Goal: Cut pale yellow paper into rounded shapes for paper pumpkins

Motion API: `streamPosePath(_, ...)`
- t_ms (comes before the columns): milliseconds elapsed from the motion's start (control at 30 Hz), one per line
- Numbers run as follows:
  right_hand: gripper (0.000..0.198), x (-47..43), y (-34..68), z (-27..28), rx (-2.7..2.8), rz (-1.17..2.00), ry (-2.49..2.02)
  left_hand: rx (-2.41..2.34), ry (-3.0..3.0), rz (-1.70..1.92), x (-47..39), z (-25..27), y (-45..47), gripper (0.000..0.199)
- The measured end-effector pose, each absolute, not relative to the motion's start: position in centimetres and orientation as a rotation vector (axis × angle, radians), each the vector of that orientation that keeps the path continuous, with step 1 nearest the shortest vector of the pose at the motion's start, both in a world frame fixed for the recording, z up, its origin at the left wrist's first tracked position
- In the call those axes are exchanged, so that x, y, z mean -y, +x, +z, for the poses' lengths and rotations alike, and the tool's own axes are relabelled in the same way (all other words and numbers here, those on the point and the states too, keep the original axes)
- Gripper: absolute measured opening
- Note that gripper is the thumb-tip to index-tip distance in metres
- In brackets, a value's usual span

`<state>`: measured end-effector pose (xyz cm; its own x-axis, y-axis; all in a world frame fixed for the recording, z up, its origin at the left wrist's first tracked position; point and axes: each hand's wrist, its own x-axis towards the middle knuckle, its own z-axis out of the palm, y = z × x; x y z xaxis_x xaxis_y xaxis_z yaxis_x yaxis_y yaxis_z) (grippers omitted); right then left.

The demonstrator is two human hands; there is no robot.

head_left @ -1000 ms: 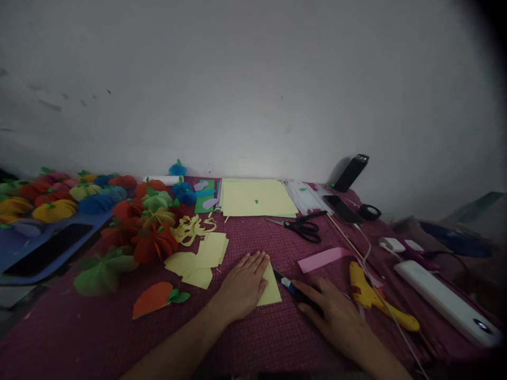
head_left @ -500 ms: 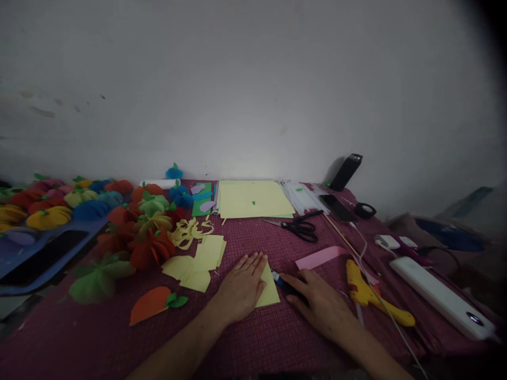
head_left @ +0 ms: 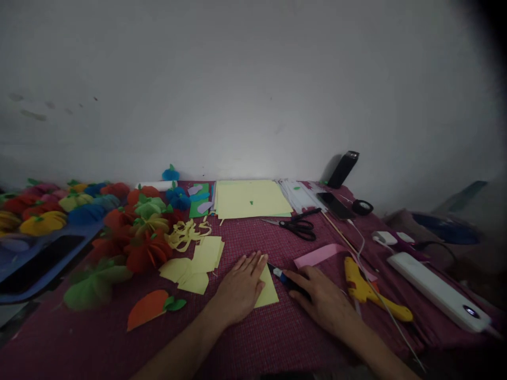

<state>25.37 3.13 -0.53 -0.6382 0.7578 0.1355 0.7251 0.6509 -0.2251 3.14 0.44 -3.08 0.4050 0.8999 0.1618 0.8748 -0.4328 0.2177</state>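
Note:
My left hand (head_left: 240, 287) lies flat, pressing on a folded-looking piece of pale yellow paper (head_left: 269, 290) on the cloth. My right hand (head_left: 319, 295) is wrapped round a utility knife (head_left: 283, 275) with a dark blue handle. Its blade points up and left, beside the paper's right edge by my left fingertips. Left of my left hand are cut yellow paper pieces (head_left: 194, 266) and a heap of thin yellow strips (head_left: 186, 233). An orange paper half-shape (head_left: 146, 310) with green leaves sits nearer to me.
Paper pumpkins (head_left: 146, 250) crowd the left side. Behind my hands lie a yellow paper stack (head_left: 251, 198) and black scissors (head_left: 297, 226). To the right are a pink strip (head_left: 319, 255), a yellow glue gun (head_left: 370, 293), a phone (head_left: 336, 205), cables and a white power strip (head_left: 433, 290).
The knife's blade now shows farther up along the paper's right edge. My left hand stays on the paper, and the whole view has shifted slightly.

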Motion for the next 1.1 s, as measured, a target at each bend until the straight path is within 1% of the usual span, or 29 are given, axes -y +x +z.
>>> streamPosePath(200, 0.039, -3.6, 24.5, -0.9, 2.615, 0.157, -1.182, -1.62, 2.559, 0.373, -0.6, -3.1, 3.2, 0.053)
streamPosePath(600, 0.037, -4.0, 24.7, -0.4, 2.597, 0.189, -1.21, -1.605, 2.583, 0.28, -0.8, -2.9, 3.2, 0.051)
streamPosePath(1100, 0.036, -4.8, 23.8, -0.4, 2.612, 0.129, -1.201, -1.613, 2.645, 0.223, -1.1, -3.5, 3.2, 0.052)
